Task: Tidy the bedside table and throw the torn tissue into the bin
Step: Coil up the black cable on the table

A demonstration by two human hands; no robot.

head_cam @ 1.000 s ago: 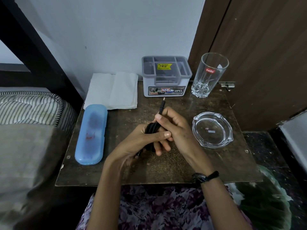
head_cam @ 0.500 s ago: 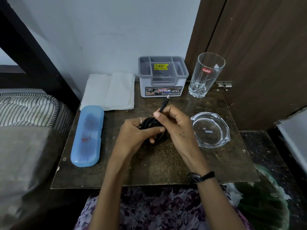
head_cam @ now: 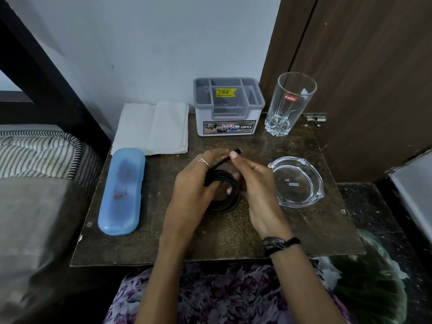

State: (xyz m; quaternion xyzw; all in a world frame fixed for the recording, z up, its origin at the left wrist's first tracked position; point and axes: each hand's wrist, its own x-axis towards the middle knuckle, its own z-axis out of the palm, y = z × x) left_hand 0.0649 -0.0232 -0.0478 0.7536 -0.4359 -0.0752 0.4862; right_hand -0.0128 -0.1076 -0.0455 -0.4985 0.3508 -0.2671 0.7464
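A black cable [head_cam: 228, 194] is wound into a loose coil over the middle of the dark bedside table [head_cam: 315, 235]. My left hand [head_cam: 194, 190] grips the coil's left side. My right hand [head_cam: 254, 185] holds the coil's right side and pinches the cable's free end, whose plug [head_cam: 239, 150] sticks out toward the back. A white tissue [head_cam: 153, 128] lies unfolded at the table's back left. A bin with a green liner [head_cam: 374, 286] stands on the floor at the lower right.
A blue plastic case [head_cam: 121, 190] lies along the left edge. A grey and white organizer box [head_cam: 229, 106] and a tall drinking glass [head_cam: 291, 104] stand at the back. A glass ashtray [head_cam: 297, 181] sits right of my hands. A bed [head_cam: 35, 171] borders the left, a wooden door the right.
The plug end has swung down from pointing up and back to lying nearly level above the coil. The coil has opened into a wider loop, and both hands have shifted a little along it.
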